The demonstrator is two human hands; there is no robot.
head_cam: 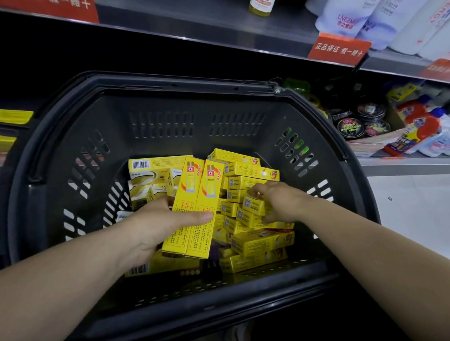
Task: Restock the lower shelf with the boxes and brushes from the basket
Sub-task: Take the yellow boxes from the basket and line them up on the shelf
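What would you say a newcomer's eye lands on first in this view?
The heap of yellow boxes glows against the dark basket, low in the centre. Over it, the left hand grips two long boxes upright, while the right hand pinches a small box in the pile just to their right. Red shelf tags stand out along the shelf edge, upper right.

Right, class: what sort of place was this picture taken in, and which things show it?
Most likely a shop aisle: a black shopping basket holding many yellow boxes, shelves stocked with white bottles, and red shelf-edge labels.
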